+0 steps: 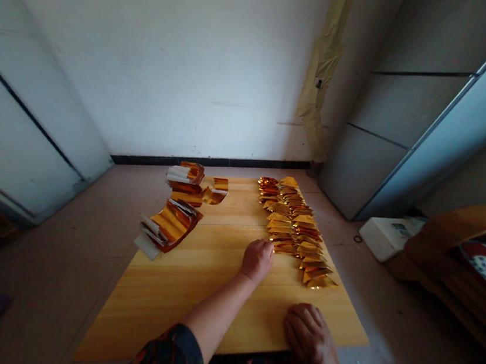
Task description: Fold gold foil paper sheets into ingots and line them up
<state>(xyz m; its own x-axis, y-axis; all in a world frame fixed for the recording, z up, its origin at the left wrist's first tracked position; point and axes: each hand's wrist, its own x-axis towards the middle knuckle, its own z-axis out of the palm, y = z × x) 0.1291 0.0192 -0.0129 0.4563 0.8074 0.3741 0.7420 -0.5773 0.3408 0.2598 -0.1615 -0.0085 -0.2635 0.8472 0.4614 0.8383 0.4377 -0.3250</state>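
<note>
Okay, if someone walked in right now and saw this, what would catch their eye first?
Probably the long row of folded gold foil pieces gleaming along the right of the wooden board. Next, curled stacks of gold foil sheets at its left, then the left hand reaching toward the row.

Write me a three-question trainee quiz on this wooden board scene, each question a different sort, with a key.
1. True or false: the left hand is stretched out on the wooden board beside the row of folded gold foil pieces.
2. Multiple choice: where does the right hand rest? A) on the curled foil sheets B) on the board's near edge C) on the white box
3. Fill in: the curled gold foil sheets lie on the board's ____ side.

Key: 1 true; 2 B; 3 left.
</note>
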